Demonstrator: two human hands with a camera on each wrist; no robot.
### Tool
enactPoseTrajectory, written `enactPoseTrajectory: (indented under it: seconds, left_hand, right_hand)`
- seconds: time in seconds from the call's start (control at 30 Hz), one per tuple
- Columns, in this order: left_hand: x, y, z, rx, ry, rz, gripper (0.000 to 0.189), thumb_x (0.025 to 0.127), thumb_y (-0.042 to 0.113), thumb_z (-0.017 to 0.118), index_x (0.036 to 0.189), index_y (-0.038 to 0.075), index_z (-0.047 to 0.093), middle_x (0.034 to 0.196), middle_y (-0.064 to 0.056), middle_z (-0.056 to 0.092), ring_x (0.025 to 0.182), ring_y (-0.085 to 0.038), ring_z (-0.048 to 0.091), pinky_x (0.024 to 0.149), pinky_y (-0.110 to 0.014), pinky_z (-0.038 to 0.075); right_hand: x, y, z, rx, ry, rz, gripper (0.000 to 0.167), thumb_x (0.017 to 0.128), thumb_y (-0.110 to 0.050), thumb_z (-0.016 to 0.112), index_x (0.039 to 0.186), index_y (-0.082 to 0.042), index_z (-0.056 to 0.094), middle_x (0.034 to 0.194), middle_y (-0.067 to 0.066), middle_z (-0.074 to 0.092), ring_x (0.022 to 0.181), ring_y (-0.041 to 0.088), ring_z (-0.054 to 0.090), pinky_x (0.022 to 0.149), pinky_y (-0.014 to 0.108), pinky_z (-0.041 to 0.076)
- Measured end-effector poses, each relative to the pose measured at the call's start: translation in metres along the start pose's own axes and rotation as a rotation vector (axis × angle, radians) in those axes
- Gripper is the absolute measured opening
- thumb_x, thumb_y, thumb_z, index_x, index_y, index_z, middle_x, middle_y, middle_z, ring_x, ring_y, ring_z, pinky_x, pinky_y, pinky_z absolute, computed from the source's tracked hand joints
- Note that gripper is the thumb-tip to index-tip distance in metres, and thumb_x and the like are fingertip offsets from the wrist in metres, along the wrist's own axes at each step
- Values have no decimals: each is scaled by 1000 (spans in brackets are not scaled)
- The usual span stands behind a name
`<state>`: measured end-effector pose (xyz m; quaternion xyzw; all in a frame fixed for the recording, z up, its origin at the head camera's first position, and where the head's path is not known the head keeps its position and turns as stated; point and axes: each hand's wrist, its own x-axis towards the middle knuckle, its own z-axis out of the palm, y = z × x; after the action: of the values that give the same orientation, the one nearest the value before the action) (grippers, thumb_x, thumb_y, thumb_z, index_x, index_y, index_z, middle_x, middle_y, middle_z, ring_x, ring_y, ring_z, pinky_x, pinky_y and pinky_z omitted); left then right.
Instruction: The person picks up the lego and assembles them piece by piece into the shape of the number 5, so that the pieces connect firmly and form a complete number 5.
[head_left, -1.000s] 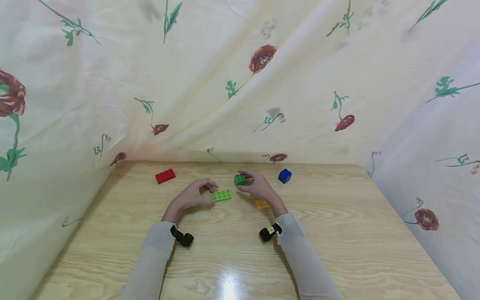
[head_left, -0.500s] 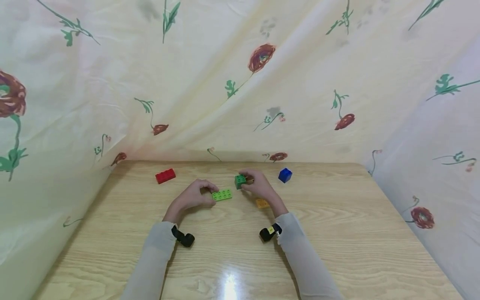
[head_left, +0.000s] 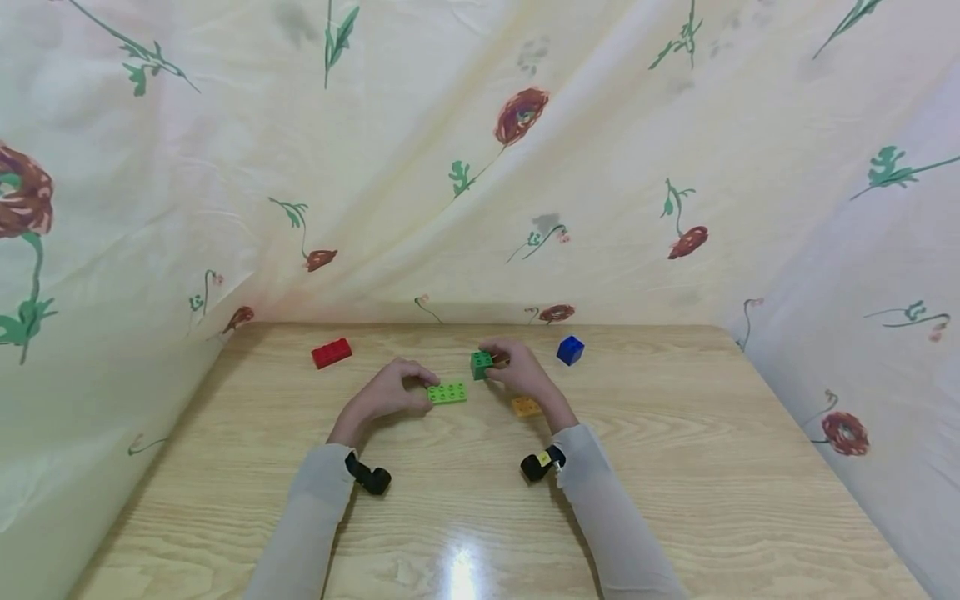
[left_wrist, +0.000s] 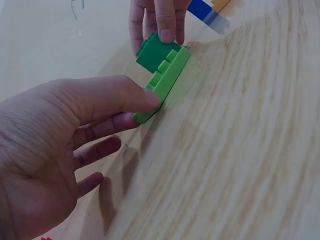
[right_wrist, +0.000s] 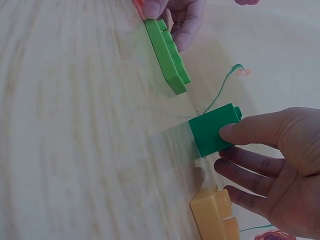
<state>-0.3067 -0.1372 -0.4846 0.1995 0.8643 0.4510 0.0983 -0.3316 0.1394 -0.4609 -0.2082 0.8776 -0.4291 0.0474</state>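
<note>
My left hand (head_left: 390, 390) pinches the left end of a flat light green toy building brick (head_left: 447, 393) between thumb and index finger. In the left wrist view the other fingers stay spread off the light green brick. Just beyond and to the right, my right hand (head_left: 521, 371) holds a taller dark green toy building brick (head_left: 481, 365). The right wrist view puts the right thumb on the side of this dark green brick (right_wrist: 212, 130), its far side being hidden. Both bricks stand studs up on the wooden table (head_left: 450, 492), a small gap between them.
A red brick (head_left: 332, 353) lies at the back left of the table, and a blue brick (head_left: 570, 351) at the back right. Under the right wrist sits an orange brick (head_left: 527, 407), partly covered. A flower-print cloth (head_left: 420, 167) hangs behind the table and along its sides.
The left fingers have come onto the light green brick, which has slid slightly right. The right thumb has shifted right along the dark green brick, now a touch nearer. The other bricks are unmoved.
</note>
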Motion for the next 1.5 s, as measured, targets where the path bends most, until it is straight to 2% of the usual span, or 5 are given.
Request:
enactPoseTrajectory:
  seconds: [0.3,0.5,0.77,1.07,1.5]
  left_hand:
    - [2,3,2,24,-18,1,33,80,10,82,111,19,79,112,3,72,112,-19,53,103,-43,42]
    - [1,6,2,45,-20,4,33,80,11,82,111,21,80,115,3,71,116,-20,52,105,-46,41]
    - [0,9,5,118,-3,26,32,81,17,84,111,24,80,123,1,66,127,-25,44,112,-56,29]
    - [2,12,7,174,7,62,32,80,19,85,112,24,79,123,-1,65,126,-25,45,111,-56,29]
    - [3,11,9,191,11,66,34,80,19,84,113,25,79,122,0,65,124,-24,43,111,-56,28]
  right_hand:
    - [1,2,-2,-17,-17,8,45,94,0,68,137,3,60,129,21,67,115,35,64,100,48,53]
    - [1,3,-4,-18,-24,-6,45,94,0,68,138,4,59,129,21,67,115,36,65,100,48,53]
    - [0,2,-4,-18,-31,10,44,94,-2,69,137,1,61,131,20,66,117,36,64,101,50,52]
    - [1,1,-4,-29,-33,22,43,95,-3,69,137,0,61,132,19,66,119,36,63,102,51,51]
    - [0,-5,-10,-29,-8,3,42,95,-7,69,135,0,62,128,20,68,119,38,63,101,54,50]
